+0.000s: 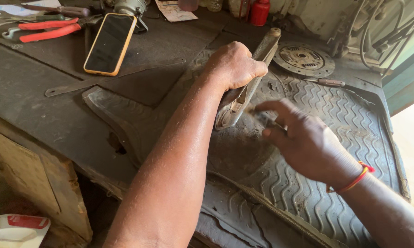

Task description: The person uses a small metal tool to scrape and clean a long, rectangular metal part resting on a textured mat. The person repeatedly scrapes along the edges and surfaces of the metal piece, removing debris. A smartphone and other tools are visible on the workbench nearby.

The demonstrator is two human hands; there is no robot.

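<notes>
Workbench: dark, grimy top running across the whole view
Rubber mat: ribbed floor mat spread over the right half of the bench, under both hands
Metal part: long, dirty grey piece propped at a slant on the mat, lower end near the middle, upper end pointing far and right; it looks stiff, fairly heavy and greasy, so the firm hold is probably round its middle shaft, as now
Left hand: fingers closed round the upper middle of the metal part, clamped on it
Right hand: blurred, just right of the part's lower end, fingers pinched on a small thin tool I cannot make out
Clutch disc: lying flat at the far right
Phone: orange-edged, screen up, far left
Pliers: red handles, left of the phone
</notes>
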